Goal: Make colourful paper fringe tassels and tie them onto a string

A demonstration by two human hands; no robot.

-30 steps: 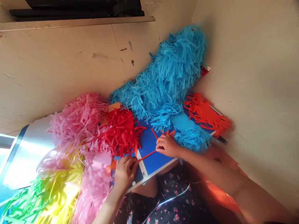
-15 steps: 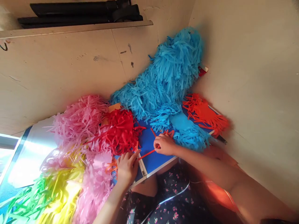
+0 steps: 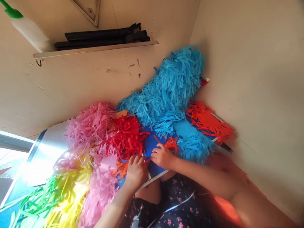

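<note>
Green strips and yellow strips lie farthest left, then pink fringe and a red bundle. The left hand bends its fingers over a blue board, a red strip at its fingertips. The strip's short visible length lies between the hands, long axis sideways, pointing slightly upward to the half-curled right hand; too little shows to tell whether either hand pinches it. Rightmost sits orange fringe.

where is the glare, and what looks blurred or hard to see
Head view: glare whitens the pale sheet at left and parts of the yellow fringe; head view: the green-topped container at upper left looks smeared; head view: little of the red strip between left hand and right hand shows.
</note>
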